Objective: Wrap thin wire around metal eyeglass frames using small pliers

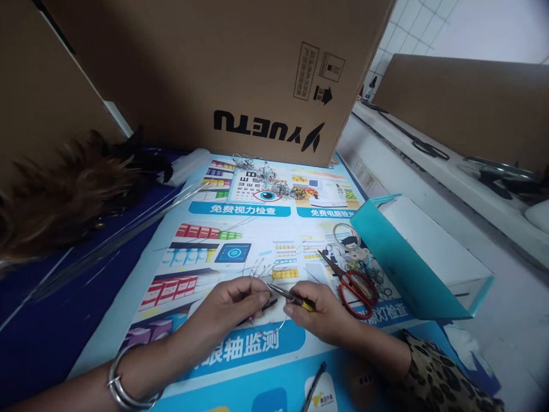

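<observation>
My left hand (244,300) is closed, thumb against fingers, on thin metal wire (261,269) whose fine ends fan out above the fingertips. In my right hand (321,312) is a pair of pliers (285,292) with yellow and black grips. Their narrow jaws point left and meet the wire at my left fingertips. A short dark strip (270,305) shows just under those fingertips; what it is I cannot tell. Red-handled scissors (359,294) lie right of my right hand, beside a tangle of small wire pieces (373,272) and a round clear ring (346,236).
A teal box (386,263) with a white inside stands at the right. Large cardboard (257,63) rises behind the printed sheet (240,234). More wire bits (274,182) lie at the back. Brown feathers (68,194) and long wires (128,240) are on the left.
</observation>
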Motion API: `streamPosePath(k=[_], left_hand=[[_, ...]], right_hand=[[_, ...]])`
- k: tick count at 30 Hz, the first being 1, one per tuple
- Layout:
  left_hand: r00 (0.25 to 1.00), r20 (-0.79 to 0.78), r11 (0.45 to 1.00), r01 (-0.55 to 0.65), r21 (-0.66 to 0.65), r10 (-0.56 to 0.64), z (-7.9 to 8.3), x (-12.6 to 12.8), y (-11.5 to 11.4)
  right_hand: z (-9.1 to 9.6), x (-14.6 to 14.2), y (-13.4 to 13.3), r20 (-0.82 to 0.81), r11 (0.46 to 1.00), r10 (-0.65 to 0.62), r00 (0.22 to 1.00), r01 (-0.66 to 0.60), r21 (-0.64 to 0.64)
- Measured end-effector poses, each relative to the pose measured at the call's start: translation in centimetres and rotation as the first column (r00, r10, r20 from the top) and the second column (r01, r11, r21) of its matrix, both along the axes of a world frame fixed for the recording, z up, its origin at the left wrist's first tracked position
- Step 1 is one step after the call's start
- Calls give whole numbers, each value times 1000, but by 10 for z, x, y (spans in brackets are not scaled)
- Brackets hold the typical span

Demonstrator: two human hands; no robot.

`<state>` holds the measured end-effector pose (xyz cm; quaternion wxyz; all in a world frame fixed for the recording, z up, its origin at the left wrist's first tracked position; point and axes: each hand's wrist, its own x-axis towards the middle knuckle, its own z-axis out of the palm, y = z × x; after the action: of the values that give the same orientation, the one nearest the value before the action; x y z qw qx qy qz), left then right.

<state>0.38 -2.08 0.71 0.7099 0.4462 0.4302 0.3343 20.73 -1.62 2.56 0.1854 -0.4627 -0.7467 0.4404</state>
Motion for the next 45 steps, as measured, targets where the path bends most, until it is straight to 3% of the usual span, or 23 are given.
streamPosePath(k=[19, 28, 31, 34, 38, 45], left_hand=[[999, -39, 998, 27, 64, -24, 1, -1, 2], [994, -97, 993, 64, 101, -54, 1, -5, 2], [982, -165, 991, 105, 83, -90, 4, -10, 2], [964, -241, 988, 136, 72, -115, 7, -14, 2], [951, -273, 981, 174, 87, -144, 5, -19, 2], [918, -328, 939, 293, 179, -224, 2, -20, 2]], right_hand=[[-2, 2, -3, -5, 1000, -22, 1000, 22, 20], [6, 12, 3, -18, 1000, 17, 1000, -17, 8], [8, 22, 10, 104, 997, -5, 995, -3, 80], [8, 30, 17, 333, 970, -74, 940, -9, 242], [6, 33, 22, 534, 909, -101, 840, -139, 392], [12, 26, 25, 682, 805, -123, 721, -329, 494]])
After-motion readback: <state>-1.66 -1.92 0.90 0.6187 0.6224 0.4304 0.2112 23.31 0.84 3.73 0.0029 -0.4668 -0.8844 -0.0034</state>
